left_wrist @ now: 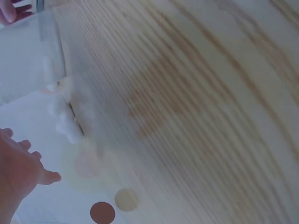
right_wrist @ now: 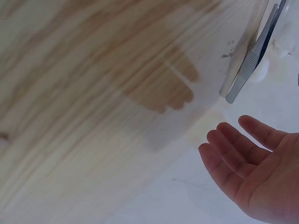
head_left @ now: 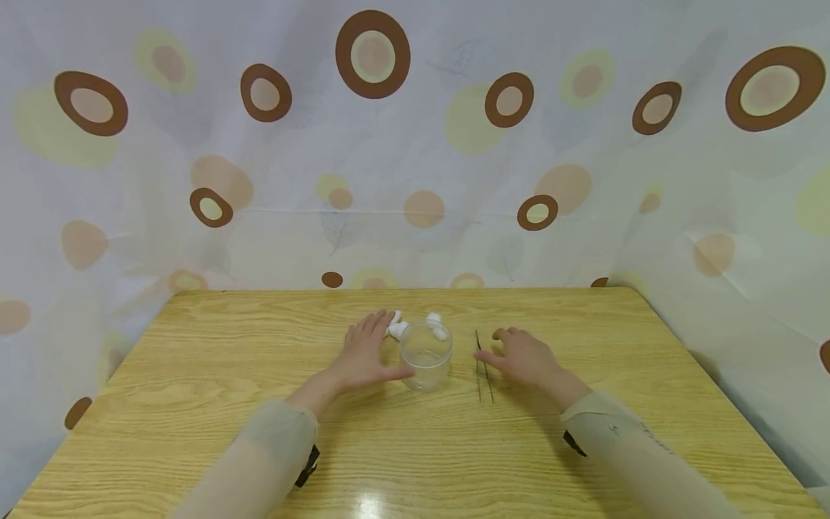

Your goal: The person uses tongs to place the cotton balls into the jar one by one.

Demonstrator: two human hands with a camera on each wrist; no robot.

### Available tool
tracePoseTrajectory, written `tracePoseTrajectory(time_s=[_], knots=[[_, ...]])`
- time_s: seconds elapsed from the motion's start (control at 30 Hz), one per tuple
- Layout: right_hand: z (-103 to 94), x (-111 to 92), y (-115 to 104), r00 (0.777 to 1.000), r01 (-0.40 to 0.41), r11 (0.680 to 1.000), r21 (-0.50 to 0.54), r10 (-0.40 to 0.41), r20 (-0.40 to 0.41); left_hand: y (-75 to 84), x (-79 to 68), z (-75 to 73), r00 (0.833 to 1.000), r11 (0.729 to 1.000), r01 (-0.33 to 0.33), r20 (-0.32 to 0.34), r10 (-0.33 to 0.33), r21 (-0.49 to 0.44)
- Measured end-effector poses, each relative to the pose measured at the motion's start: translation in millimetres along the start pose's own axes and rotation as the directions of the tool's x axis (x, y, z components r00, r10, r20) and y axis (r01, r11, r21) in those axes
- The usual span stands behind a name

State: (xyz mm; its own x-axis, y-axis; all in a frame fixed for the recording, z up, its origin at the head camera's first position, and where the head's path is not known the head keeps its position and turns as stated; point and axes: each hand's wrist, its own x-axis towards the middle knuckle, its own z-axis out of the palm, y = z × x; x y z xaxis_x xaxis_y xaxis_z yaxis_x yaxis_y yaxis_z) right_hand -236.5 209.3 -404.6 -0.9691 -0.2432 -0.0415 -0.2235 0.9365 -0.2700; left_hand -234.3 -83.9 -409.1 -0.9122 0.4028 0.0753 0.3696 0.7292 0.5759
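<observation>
A clear round plastic jar (head_left: 426,367) stands on the table in the head view, and it shows large at the left edge of the left wrist view. Several white cotton balls (left_wrist: 65,119) lie behind and beside it. My left hand (head_left: 366,353) is spread at the jar's left side, thumb tip overlapping its wall in the head view. To the jar's right lie metal tweezers (right_wrist: 252,58), their tips pointing toward me in the head view. My right hand (head_left: 525,357) hovers beside them with relaxed fingers and nothing in its grasp; its thumb overlaps the tweezers in the head view.
A wood-grain table (head_left: 194,404) carries everything. Behind it and along both sides hangs a pale cloth (head_left: 421,158) printed with brown, peach and yellow circles. Dark straps show at both wrists.
</observation>
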Motion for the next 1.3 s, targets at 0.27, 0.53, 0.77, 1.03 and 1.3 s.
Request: tracePoseTrajectory(time_s=[0.27,0.53,0.77,1.03,1.3], knots=[[4.9,4,-3,0.999,-0.017,1.000,-0.014,0.018,0.030,8.5,8.7,10.6,1.000,0.998,0.000,-0.014,-0.001,-0.059],[9.5,7,-4,0.999,-0.025,0.999,-0.033,0.027,0.039,15.1,13.1,19.7,0.999,0.993,-0.012,-0.044,0.007,-0.113],[10.9,7,-3,0.999,-0.021,0.999,-0.036,0.023,0.039,19.7,15.1,23.6,0.999,0.989,-0.011,-0.049,0.004,-0.146],[13.2,9,-5,0.999,-0.020,0.999,-0.045,0.021,0.042,21.2,14.9,23.0,0.998,0.983,-0.008,-0.057,-0.003,-0.184],[13.6,12,-9,0.997,-0.026,0.997,-0.076,0.031,0.066,20.4,15.4,21.9,0.999,0.982,-0.008,-0.051,-0.002,-0.190]])
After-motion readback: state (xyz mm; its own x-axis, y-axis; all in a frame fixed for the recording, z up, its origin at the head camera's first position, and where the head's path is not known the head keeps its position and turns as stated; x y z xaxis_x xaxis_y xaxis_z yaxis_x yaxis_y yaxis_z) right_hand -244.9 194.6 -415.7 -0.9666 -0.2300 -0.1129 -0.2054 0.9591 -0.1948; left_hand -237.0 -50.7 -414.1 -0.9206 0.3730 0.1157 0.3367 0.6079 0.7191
